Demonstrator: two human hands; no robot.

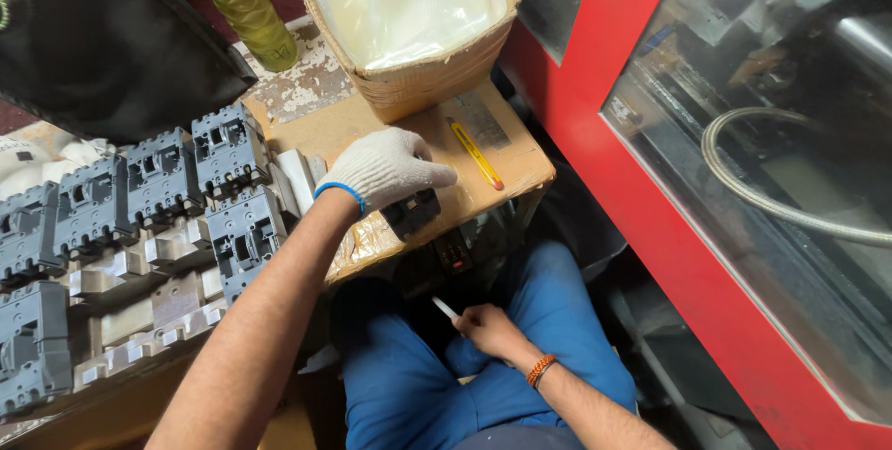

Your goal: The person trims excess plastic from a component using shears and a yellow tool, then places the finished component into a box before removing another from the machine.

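My left hand (386, 169), in a white knit glove with a blue cuff, presses down on a dark grey moulded plastic housing (413, 212) on a cardboard-covered surface (506, 148). My bare right hand (488, 329), with an orange bead bracelet on the wrist, rests over my lap in blue trousers and pinches a small white stick-like piece (444, 308). A yellow utility knife (476, 154) lies on the cardboard just right of the gloved hand.
Rows of dark grey housings (163, 181) and pale beige moulded parts (139, 301) fill the left side. A cardboard box lined with clear plastic (409, 13) stands behind. A red machine frame with a glass window (650, 181) runs along the right.
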